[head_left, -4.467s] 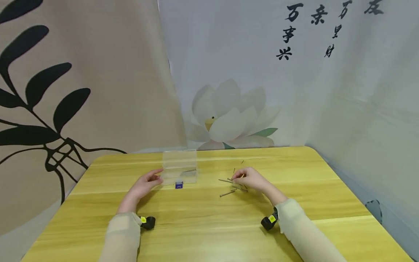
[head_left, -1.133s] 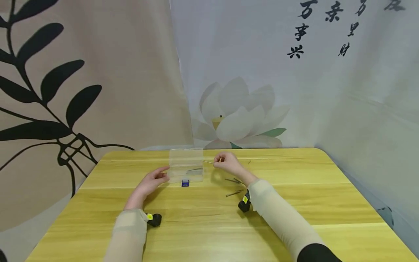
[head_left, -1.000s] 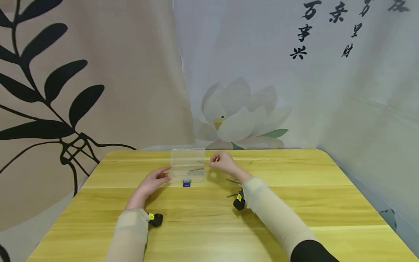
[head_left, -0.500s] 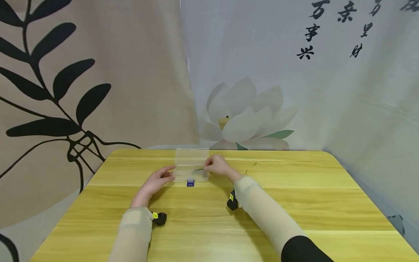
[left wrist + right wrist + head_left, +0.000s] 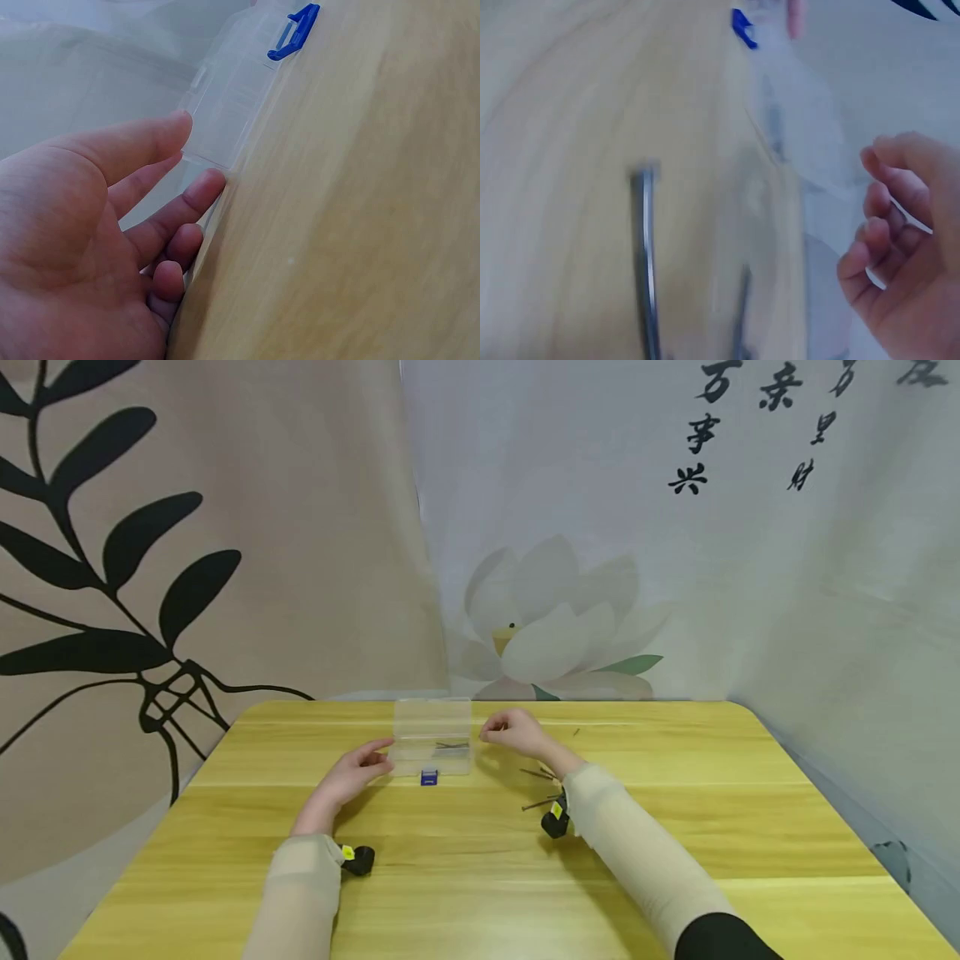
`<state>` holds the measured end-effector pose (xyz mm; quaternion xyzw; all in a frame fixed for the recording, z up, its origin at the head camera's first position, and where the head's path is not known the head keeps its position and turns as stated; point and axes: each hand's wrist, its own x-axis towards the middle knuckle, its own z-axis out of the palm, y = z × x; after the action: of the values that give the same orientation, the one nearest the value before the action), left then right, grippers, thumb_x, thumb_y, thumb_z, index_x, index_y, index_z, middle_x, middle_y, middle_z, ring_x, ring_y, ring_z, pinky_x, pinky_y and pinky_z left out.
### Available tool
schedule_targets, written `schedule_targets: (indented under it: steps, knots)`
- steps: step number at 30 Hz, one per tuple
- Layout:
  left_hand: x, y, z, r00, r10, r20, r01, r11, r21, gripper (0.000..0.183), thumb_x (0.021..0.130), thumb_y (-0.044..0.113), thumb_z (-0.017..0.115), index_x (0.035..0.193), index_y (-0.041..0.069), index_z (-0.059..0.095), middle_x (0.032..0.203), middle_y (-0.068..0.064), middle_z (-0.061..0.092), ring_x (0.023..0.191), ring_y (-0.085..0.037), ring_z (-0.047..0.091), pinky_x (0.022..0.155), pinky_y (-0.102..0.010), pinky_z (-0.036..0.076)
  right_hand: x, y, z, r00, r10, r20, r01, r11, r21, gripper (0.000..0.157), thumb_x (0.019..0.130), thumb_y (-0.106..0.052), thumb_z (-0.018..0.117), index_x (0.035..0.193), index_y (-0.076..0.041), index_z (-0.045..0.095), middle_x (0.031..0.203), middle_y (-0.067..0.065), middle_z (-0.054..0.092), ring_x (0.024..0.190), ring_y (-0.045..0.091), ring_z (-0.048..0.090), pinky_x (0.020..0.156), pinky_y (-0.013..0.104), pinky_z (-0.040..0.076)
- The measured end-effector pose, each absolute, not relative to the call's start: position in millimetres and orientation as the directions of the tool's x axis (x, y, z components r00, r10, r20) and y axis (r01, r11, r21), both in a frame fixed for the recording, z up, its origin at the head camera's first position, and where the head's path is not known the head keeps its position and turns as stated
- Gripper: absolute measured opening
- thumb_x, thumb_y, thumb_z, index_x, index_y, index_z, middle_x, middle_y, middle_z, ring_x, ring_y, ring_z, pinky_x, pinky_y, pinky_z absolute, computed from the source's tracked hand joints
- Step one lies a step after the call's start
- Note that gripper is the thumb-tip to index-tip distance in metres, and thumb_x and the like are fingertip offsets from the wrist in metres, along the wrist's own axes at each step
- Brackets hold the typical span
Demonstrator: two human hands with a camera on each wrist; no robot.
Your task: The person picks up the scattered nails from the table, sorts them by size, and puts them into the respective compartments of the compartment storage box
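A clear plastic box (image 5: 408,765) with a blue latch (image 5: 428,778) stands with its lid raised toward the back of the table. Inside it lie a few thin nails (image 5: 452,745), crossing one another. My left hand (image 5: 351,777) rests against the box's left end; in the left wrist view its thumb and fingertips touch the corner. Just right of the box hovers my right hand (image 5: 517,732), fingers loosely curled around nothing. Several nails (image 5: 537,804) lie on the table below the right forearm, which partly hides them. One long nail (image 5: 646,262) shows large in the right wrist view.
A small nail (image 5: 576,732) lies alone farther back on the wooden table (image 5: 450,877). Behind the table's back edge hangs a printed cloth (image 5: 360,568). Each wrist carries a black camera.
My right hand picked a nail from the pile, carried it left and let it go in the box. It has since drawn back right. The left hand stayed at the box.
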<state>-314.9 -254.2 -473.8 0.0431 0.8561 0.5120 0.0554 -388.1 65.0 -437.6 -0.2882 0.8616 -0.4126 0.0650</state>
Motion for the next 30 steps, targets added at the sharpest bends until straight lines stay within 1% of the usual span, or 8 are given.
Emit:
schedule_targets:
  steps: [6, 10, 14, 19, 23, 28, 30]
  knots:
    - [-310, -264, -473, -0.991, 0.122, -0.062, 0.01, 0.517, 0.856, 0.054, 0.099, 0.021, 0.058, 0.148, 0.006, 0.04, 0.127, -0.02, 0.052, 0.114, -0.032, 0.048, 0.094, -0.048, 0.041, -376, 107, -434, -0.834, -0.543, 0.097, -0.407, 0.487, -0.773, 0.021, 0.095, -0.017, 0.063, 0.104, 0.001, 0.072, 0.095, 0.001, 0.068, 0.075, 0.017, 0.053, 0.067, 0.032, 0.045]
    - [-310, -268, -472, -0.991, 0.121, -0.058, 0.013, 0.516, 0.857, 0.054, 0.099, 0.02, 0.058, 0.148, 0.006, 0.039, 0.126, -0.02, 0.052, 0.114, -0.032, 0.048, 0.092, -0.046, 0.041, -372, 130, -441, -0.858, -0.505, 0.089, -0.374, 0.497, -0.783, 0.019, 0.094, -0.014, 0.064, 0.102, 0.001, 0.072, 0.093, 0.001, 0.068, 0.073, 0.017, 0.051, 0.067, 0.032, 0.043]
    - [-311, -269, -470, -0.99, 0.13, -0.059, 0.016, 0.507, 0.862, 0.054, 0.099, 0.02, 0.057, 0.148, 0.006, 0.039, 0.125, -0.019, 0.052, 0.114, -0.031, 0.048, 0.092, -0.045, 0.041, -369, 147, -451, -0.878, -0.475, 0.066, -0.334, 0.508, -0.794, 0.017, 0.093, -0.011, 0.065, 0.102, 0.002, 0.072, 0.095, 0.004, 0.068, 0.074, 0.017, 0.052, 0.068, 0.033, 0.044]
    - [-312, -267, -470, -0.99, 0.127, -0.06, 0.014, 0.519, 0.855, 0.055, 0.099, 0.021, 0.058, 0.148, 0.006, 0.039, 0.126, -0.02, 0.052, 0.114, -0.031, 0.047, 0.093, -0.045, 0.04, -372, 158, -466, -0.9, -0.434, 0.048, -0.305, 0.547, -0.78, 0.015, 0.091, -0.011, 0.067, 0.101, -0.004, 0.075, 0.094, 0.002, 0.068, 0.075, 0.016, 0.051, 0.067, 0.031, 0.044]
    - [-313, -263, -470, -0.989, 0.134, -0.065, 0.013, 0.514, 0.858, 0.056, 0.099, 0.022, 0.058, 0.148, 0.006, 0.039, 0.126, -0.019, 0.052, 0.113, -0.031, 0.047, 0.092, -0.044, 0.04, -373, 161, -471, -0.906, -0.423, 0.019, -0.277, 0.559, -0.781, 0.02, 0.089, -0.013, 0.07, 0.107, -0.007, 0.075, 0.095, 0.001, 0.068, 0.076, 0.017, 0.051, 0.067, 0.032, 0.044]
    - [-316, -257, -470, -0.987, 0.148, -0.062, 0.022, 0.506, 0.862, 0.056, 0.099, 0.022, 0.059, 0.148, 0.005, 0.039, 0.124, -0.018, 0.053, 0.111, -0.029, 0.048, 0.091, -0.042, 0.041, -372, 162, -472, -0.894, -0.448, -0.005, -0.281, 0.569, -0.773, 0.025, 0.084, -0.015, 0.077, 0.108, -0.009, 0.076, 0.107, 0.002, 0.071, 0.09, 0.015, 0.06, 0.078, 0.033, 0.049]
    - [-317, -255, -470, -0.986, 0.152, -0.063, 0.023, 0.505, 0.863, 0.056, 0.099, 0.022, 0.059, 0.148, 0.005, 0.039, 0.123, -0.017, 0.053, 0.11, -0.029, 0.047, 0.091, -0.042, 0.041, -370, 163, -473, -0.888, -0.46, -0.007, -0.293, 0.577, -0.762, 0.024, 0.083, -0.014, 0.077, 0.107, -0.009, 0.076, 0.108, 0.003, 0.071, 0.093, 0.015, 0.061, 0.081, 0.034, 0.05]
